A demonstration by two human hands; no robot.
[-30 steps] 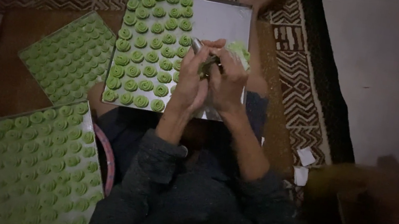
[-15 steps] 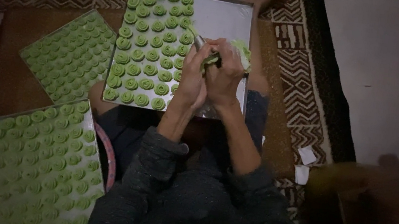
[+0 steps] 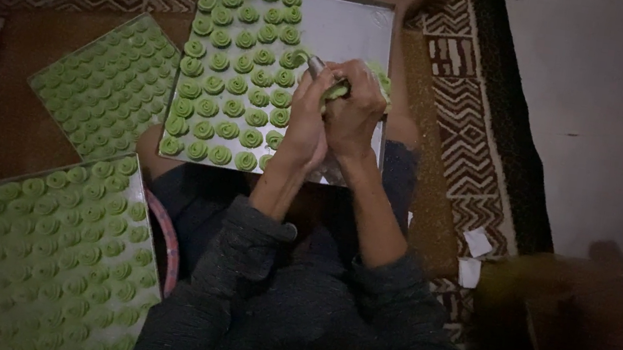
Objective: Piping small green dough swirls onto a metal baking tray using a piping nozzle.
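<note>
Green dough fills the piping bag [image 3: 352, 87], squeezed between the left hand [image 3: 307, 121] and right hand [image 3: 354, 112], all fingers wrapped tight around it. Its metal nozzle [image 3: 315, 65] points at the steel tray [image 3: 352, 30], beside rows of green swirled cookies [image 3: 239, 67].

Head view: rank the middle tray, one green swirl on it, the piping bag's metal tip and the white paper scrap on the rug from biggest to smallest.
1. Middle tray
2. White scrap
3. Green swirl, close to the scrap, so unsure
4. Metal tip
</note>
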